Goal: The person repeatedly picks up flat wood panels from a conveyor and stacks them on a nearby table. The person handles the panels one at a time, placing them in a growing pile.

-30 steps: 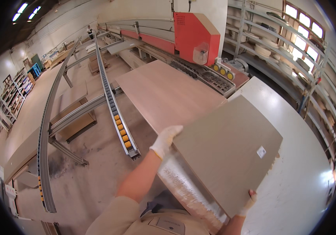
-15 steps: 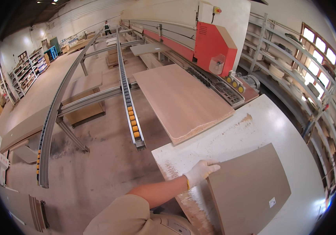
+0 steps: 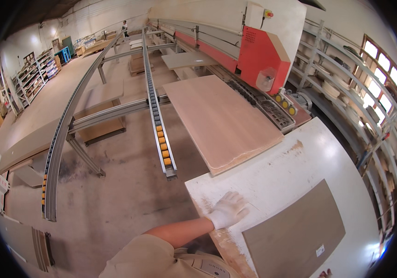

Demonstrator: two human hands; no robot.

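My left hand (image 3: 228, 211), in a white glove, lies palm down on the white tabletop (image 3: 272, 178), fingers stretched out. It sits just off the far left corner of a flat brown-grey board (image 3: 296, 227) and does not grip it. The board lies on the tabletop and bears a small white label (image 3: 320, 250). At the lower edge of the head view, beside the board's near edge, only a few fingertips of my right hand (image 3: 327, 274) show. The rest of that hand is cut off, so its grip cannot be made out.
Ahead, a large pinkish-brown panel (image 3: 224, 123) reaches to the tabletop's far edge, alongside a red-and-white machine (image 3: 261, 58). Roller rails (image 3: 154, 109) run away at left. Metal shelving (image 3: 346, 69) stands at right. A distant person (image 3: 125, 28) stands at the back.
My left hand has let go of the board's edge and moved left onto the tabletop. The board has come down flat. Fingertips now show at the lower edge.
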